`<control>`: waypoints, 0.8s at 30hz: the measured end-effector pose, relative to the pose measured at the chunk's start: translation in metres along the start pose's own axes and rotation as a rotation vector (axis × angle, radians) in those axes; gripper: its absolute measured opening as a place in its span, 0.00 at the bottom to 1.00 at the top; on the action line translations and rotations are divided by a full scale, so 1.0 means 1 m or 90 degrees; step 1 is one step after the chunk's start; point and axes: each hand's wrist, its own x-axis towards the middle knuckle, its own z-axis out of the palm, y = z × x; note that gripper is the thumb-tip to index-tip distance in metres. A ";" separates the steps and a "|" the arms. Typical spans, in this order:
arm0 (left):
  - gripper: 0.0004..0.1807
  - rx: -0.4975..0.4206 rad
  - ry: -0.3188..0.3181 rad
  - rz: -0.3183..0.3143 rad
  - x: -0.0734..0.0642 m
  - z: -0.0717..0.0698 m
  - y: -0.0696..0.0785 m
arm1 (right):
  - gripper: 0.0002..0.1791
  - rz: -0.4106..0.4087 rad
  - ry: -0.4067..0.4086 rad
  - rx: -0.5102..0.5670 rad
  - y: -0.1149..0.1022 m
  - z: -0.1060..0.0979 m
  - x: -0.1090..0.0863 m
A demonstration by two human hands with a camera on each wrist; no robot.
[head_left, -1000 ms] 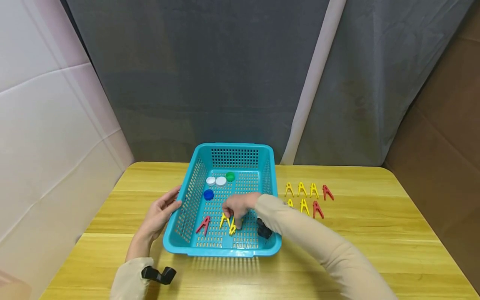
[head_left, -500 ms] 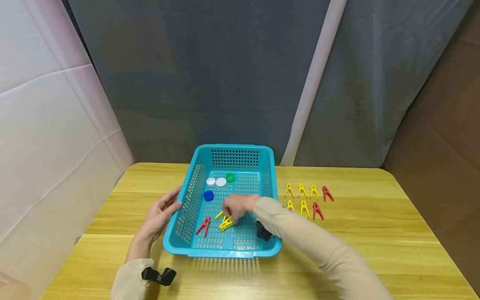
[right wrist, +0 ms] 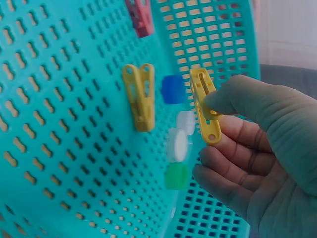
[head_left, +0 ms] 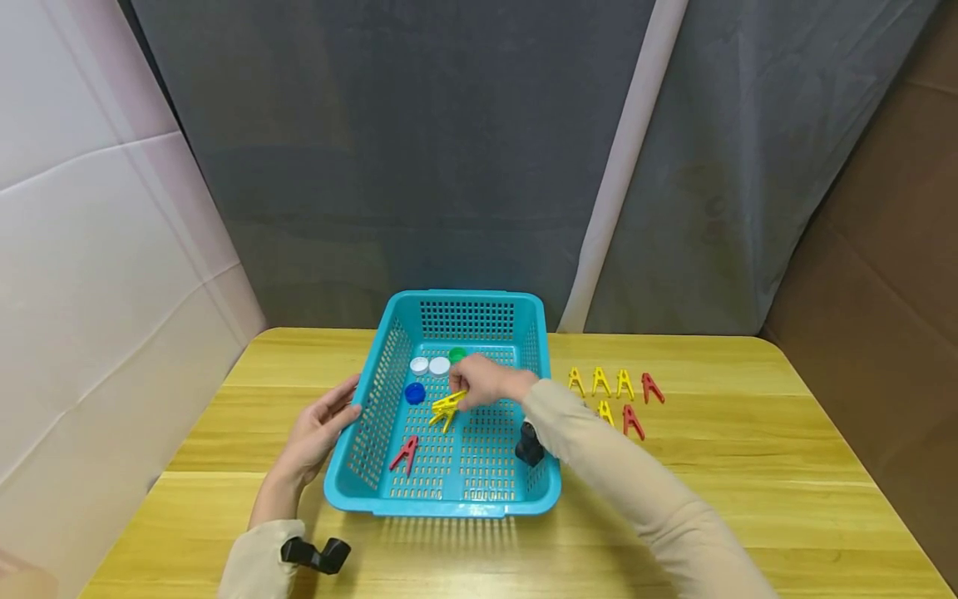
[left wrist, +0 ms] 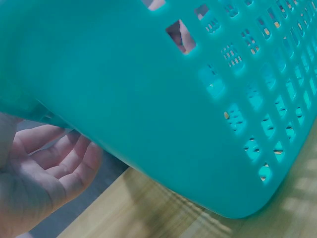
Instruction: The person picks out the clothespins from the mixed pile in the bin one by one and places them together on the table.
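Observation:
In the head view my left hand [head_left: 318, 433] holds the left rim of a turquoise plastic basket [head_left: 449, 506]. Its fingers bend beneath the rim in the left wrist view, where the thumb is mostly hidden. Over the basket floor, my right hand [head_left: 485, 383] pinches a yellow clothespin [right wrist: 204, 94] between thumb and fingers. A second yellow clothespin [right wrist: 140, 99] lies below it on the basket floor. Nearer the front is a red clothespin [head_left: 405, 454]. Bottle caps sit farther back: blue [head_left: 415, 393], two white [head_left: 439, 367] and green [head_left: 457, 355].
On the wooden table [head_left: 748, 466], right of the basket, several yellow clothespins [head_left: 601, 381] and two red ones [head_left: 633, 422] stand in two rows. The right forearm hides part of the front row. A grey curtain [head_left: 419, 166] hangs behind the table.
My right hand has lifted a yellow clothespin and moved it toward the back of the basket. The other yellow clothespin now shows beneath it. The left hand stays at the rim.

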 end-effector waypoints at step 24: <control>0.32 -0.017 -0.005 0.004 -0.001 -0.001 0.001 | 0.07 0.041 0.265 -0.001 -0.002 -0.054 -0.063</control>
